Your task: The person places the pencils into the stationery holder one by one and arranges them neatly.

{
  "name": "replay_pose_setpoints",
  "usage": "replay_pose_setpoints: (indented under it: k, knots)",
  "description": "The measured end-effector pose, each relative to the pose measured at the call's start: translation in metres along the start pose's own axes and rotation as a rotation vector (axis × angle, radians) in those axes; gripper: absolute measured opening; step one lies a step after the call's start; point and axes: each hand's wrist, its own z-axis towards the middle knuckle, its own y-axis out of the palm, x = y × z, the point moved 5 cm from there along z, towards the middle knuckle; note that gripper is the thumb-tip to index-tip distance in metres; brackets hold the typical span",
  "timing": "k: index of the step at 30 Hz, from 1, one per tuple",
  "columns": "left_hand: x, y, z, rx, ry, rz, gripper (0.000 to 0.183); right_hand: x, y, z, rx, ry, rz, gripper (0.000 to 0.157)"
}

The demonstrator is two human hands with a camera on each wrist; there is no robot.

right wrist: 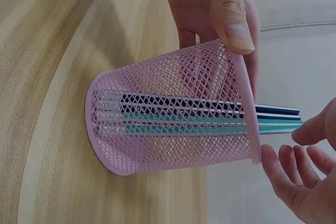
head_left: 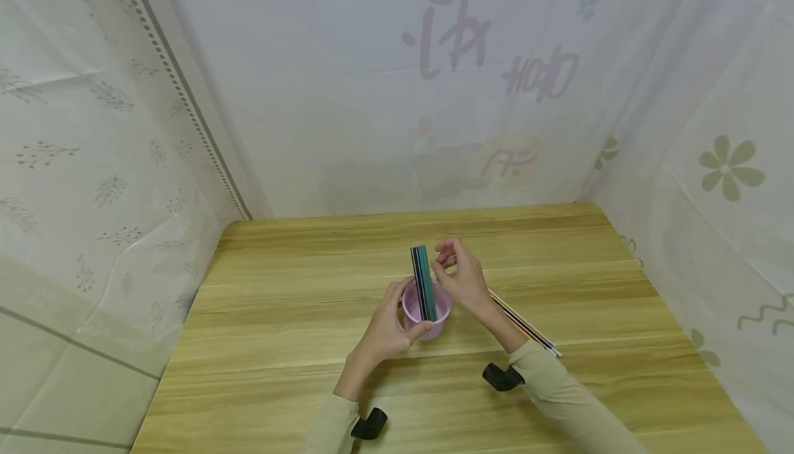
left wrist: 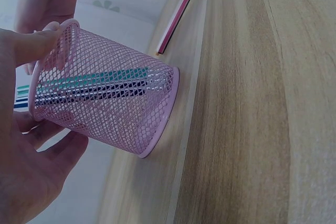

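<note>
A pink mesh pencil cup (right wrist: 173, 150) stands on the table, its rim gripped by my left hand (head_left: 386, 330) with the thumb on the near side and fingers around the far side. Inside it, several green and black pencils (head_left: 423, 282) lean together and stick out above the rim. My right hand (head_left: 460, 278) is just right of the pencil tops, fingers loosely bent and nothing between them. In the right wrist view its thumb tip is right by the green pencil ends.
More pencils (head_left: 527, 324), with yellow, black and red sides, lie on the wooden table (head_left: 285, 344) partly under my right forearm. A printed cloth (head_left: 347, 96) hangs behind the table's back edge. Black camera mounts (head_left: 370, 424) are on both wrists.
</note>
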Motion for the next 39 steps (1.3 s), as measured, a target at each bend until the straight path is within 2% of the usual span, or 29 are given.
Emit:
replay_pose_setpoints:
  k: [16,33,39]
  knots:
    - [-0.003,0.001,0.0,0.004,-0.004,-0.01,0.092,0.014,-0.018,-0.002,0.022,0.011,-0.026,0.029]
    - [-0.003,0.002,0.001,0.012,-0.011,-0.009,0.091,0.036,-0.041,-0.008,0.029,0.086,-0.078,0.03]
    - [0.0,0.002,0.0,0.015,0.014,-0.019,0.09,0.048,-0.048,-0.011,0.011,0.135,-0.071,0.031]
